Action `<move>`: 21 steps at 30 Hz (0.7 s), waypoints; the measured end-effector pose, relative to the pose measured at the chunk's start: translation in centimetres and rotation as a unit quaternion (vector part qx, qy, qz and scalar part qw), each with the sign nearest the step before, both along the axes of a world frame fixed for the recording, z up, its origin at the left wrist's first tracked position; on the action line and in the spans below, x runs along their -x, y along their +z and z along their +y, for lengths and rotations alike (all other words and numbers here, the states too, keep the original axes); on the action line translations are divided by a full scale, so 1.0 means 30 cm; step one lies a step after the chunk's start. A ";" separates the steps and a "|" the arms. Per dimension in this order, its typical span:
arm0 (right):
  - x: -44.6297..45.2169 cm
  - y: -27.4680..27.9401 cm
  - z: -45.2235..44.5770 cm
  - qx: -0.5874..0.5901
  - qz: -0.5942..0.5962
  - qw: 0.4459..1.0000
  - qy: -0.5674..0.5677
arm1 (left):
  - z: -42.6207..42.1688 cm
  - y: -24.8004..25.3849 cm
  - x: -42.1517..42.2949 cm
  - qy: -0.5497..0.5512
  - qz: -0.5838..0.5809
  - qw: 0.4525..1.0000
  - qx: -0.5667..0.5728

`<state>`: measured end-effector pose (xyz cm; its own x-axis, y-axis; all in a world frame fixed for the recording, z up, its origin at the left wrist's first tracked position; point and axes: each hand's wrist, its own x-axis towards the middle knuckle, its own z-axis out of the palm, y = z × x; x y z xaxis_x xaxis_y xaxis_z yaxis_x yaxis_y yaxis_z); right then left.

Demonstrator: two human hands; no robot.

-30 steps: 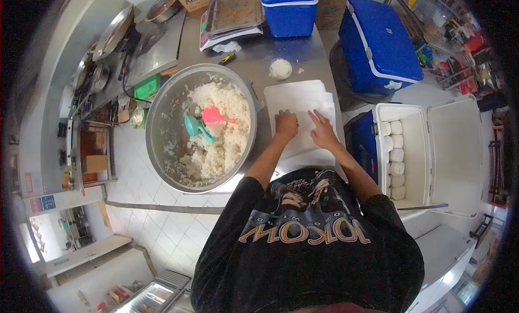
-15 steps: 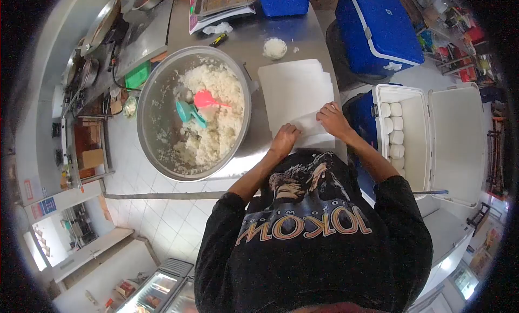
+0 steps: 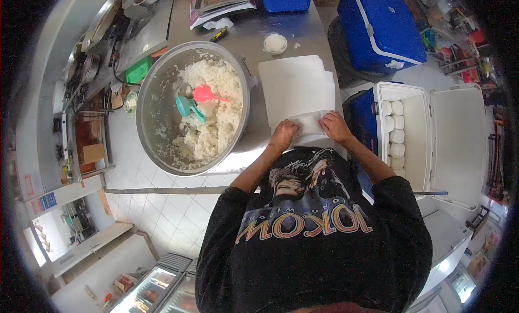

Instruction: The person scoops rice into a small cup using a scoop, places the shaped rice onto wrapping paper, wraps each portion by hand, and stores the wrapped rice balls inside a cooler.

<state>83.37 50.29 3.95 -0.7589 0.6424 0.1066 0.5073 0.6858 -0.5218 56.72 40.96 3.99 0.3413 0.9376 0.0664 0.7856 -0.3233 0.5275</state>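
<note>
A stack of white paper sheets (image 3: 294, 83) lies on the steel table in front of me. Close to my body, a sheet is folded up into a white paper packet (image 3: 309, 123) at the stack's near end. My left hand (image 3: 284, 135) has its fingers curled on the left end of the packet. At the right end, my right hand (image 3: 334, 127) pinches the paper with bent fingers. What the folded paper encloses, if anything, is hidden. Left of the stack stands a large metal pot (image 3: 148, 124) of cooked rice (image 3: 219, 113), with a teal scoop (image 3: 188, 109) and a pink scoop (image 3: 208, 94) in it.
A small bowl of rice (image 3: 275, 43) and a yellow-black knife handle (image 3: 219, 36) lie beyond the stack. To the right, an open cooler (image 3: 430, 129) holds several white wrapped packets (image 3: 397, 136). A closed blue cooler (image 3: 384, 27) stands behind it.
The near paper has been folded into a raised packet between my hands. My right hand has shifted slightly down and my fingers have closed around the ends.
</note>
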 end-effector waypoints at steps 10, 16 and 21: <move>0.010 0.097 -0.029 0.015 -0.097 0.995 0.014 | -0.011 0.059 -0.023 -0.007 -0.031 0.999 -0.014; 0.066 0.075 0.129 0.202 -0.059 0.977 0.015 | 0.162 0.042 -0.038 0.162 0.001 0.971 0.175; 0.132 0.087 0.161 0.164 -0.187 0.968 -0.034 | 0.190 -0.058 -0.048 0.176 0.015 0.978 0.112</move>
<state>79.42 55.12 6.56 -0.6599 0.6455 -0.3845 0.7407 0.4732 -0.4769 58.16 46.67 2.25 -0.0065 0.9873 -0.1586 0.8436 0.0905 0.5293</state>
